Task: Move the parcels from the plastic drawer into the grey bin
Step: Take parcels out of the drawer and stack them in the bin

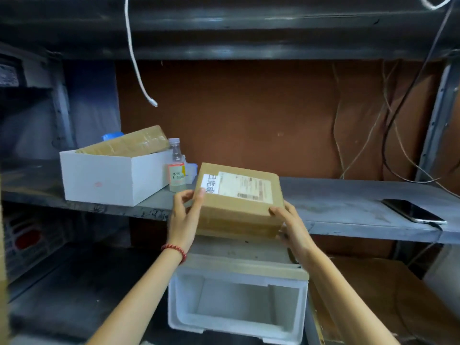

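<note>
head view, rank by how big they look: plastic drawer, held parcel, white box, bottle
1. plastic drawer, though it is nearest the camera
2. parcel and white box: look alike, not ranked
3. bottle

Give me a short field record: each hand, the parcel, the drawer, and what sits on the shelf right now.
left hand: grips the parcel's left edge
right hand: grips its right front corner
parcel: brown carton, label up, held above the drawer at the shelf's front edge
drawer: white plastic, pulled out below; no parcel shows through its front
shelf: pale open box, perhaps the bin, with a taped parcel in it; bottle beside it; phone at right
</note>
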Demonstrator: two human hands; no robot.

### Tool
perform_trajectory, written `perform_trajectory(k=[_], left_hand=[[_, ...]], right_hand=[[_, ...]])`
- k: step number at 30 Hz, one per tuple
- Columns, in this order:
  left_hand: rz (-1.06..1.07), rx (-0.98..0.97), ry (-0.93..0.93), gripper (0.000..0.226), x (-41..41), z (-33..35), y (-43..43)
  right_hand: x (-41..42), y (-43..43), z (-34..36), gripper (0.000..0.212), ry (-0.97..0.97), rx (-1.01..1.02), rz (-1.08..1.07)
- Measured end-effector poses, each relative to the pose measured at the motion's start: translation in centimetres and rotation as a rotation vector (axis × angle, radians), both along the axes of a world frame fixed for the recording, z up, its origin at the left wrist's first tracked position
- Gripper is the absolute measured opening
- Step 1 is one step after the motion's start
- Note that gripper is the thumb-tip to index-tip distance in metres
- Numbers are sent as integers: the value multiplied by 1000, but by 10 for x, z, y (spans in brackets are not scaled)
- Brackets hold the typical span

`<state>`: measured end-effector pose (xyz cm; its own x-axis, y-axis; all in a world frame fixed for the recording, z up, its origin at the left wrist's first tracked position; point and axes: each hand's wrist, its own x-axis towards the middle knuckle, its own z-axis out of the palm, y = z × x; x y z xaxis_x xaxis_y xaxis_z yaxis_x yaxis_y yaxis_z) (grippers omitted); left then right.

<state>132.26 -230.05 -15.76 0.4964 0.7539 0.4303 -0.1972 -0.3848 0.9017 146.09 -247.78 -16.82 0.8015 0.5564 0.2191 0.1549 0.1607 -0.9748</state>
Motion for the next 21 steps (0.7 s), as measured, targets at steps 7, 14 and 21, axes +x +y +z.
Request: perform_trajectory(k=[7, 14, 21], left_hand=[[142, -85, 43, 67, -86, -94, 25], [161, -251, 263, 44, -84, -177, 53], [119, -193, 492, 35, -119, -211, 72]], right_hand=[[-64, 34, -72, 43, -6, -79, 119], [-49, 60, -140, 49, 129, -229, 150], [-31, 96, -155, 52, 122, -386, 298]])
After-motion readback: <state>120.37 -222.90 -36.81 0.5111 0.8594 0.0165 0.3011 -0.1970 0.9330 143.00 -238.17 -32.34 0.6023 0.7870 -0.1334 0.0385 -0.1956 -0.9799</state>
